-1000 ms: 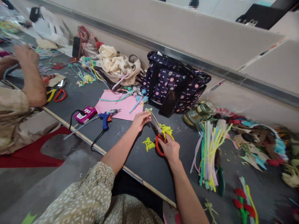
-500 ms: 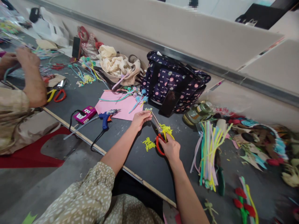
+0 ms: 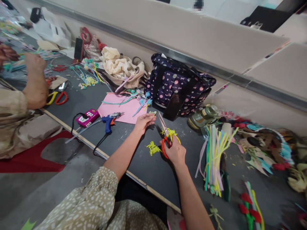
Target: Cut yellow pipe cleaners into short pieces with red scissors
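Scissors [image 3: 163,125] with red and yellow handles are gripped in my right hand [image 3: 177,154], blades aimed up and left. Their tips stop just right of my left hand [image 3: 144,122], apart from it. Between its fingertips my left hand pinches a small pale yellow-green piece [image 3: 152,112], too small to make out fully. Short yellow cut pieces [image 3: 153,148] lie on the dark table below my left hand. Another heap of yellow bits [image 3: 171,132] is partly hidden behind the scissors and my right hand.
A pink sheet [image 3: 112,105] holds pipe-cleaner flowers [image 3: 145,101]. Left of me are a blue glue gun [image 3: 108,123] and magenta box [image 3: 87,118]. A patterned bag [image 3: 179,84], glass jar [image 3: 202,115] and pipe-cleaner bundle [image 3: 214,159] stand right. A co-worker's arm [image 3: 35,80] is at left.
The scissors have drawn back slightly to the right, away from my left hand's fingertips. My left hand stays nearly in place. At left, the co-worker's hands have moved apart.
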A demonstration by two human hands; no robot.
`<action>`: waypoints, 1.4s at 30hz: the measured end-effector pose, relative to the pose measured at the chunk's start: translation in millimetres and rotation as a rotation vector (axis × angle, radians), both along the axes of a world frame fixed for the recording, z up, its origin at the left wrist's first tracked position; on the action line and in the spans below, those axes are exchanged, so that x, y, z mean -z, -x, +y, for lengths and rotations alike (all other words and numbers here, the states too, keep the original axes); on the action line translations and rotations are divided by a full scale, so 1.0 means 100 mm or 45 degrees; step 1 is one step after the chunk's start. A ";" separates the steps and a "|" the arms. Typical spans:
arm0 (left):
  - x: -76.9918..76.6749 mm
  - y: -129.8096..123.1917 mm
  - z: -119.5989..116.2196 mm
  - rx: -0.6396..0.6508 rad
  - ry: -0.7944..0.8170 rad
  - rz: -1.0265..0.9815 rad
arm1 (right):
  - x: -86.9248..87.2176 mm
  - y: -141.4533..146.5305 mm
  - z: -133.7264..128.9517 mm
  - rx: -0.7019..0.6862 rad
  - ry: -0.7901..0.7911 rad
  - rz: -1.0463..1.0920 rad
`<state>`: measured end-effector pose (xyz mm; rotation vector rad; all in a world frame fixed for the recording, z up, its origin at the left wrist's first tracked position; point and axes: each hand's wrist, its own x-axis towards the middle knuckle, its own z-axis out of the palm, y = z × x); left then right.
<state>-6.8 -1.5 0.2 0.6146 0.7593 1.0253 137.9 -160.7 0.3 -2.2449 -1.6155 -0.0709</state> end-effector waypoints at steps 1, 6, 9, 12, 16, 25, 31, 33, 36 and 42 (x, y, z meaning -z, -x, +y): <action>0.01 0.00 0.00 -0.005 0.002 -0.015 | 0.01 -0.01 0.00 -0.005 0.000 0.007; 0.01 -0.01 0.01 -0.049 0.008 -0.057 | 0.07 -0.05 0.00 -0.028 0.003 0.039; -0.02 0.00 0.01 -0.076 0.012 -0.060 | 0.08 -0.07 0.00 -0.042 -0.028 0.053; -0.05 0.00 0.01 -0.112 0.022 -0.050 | 0.09 -0.09 -0.01 -0.049 -0.045 0.061; -0.05 0.01 0.00 -0.134 0.021 -0.017 | 0.09 -0.09 -0.01 -0.074 -0.039 0.075; -0.04 0.02 0.02 -0.074 -0.047 0.033 | 0.04 -0.07 -0.01 -0.078 -0.021 0.078; -0.07 0.03 0.01 -0.049 -0.054 -0.003 | 0.05 -0.08 -0.01 -0.082 -0.032 0.080; -0.07 0.03 0.01 -0.042 -0.040 -0.014 | 0.05 -0.08 -0.02 -0.084 -0.043 0.079; -0.06 0.03 0.02 -0.027 -0.005 -0.048 | 0.05 -0.07 -0.02 -0.088 -0.055 0.103; -0.03 0.01 0.02 0.029 0.123 -0.181 | 0.05 -0.05 -0.02 -0.101 -0.062 0.131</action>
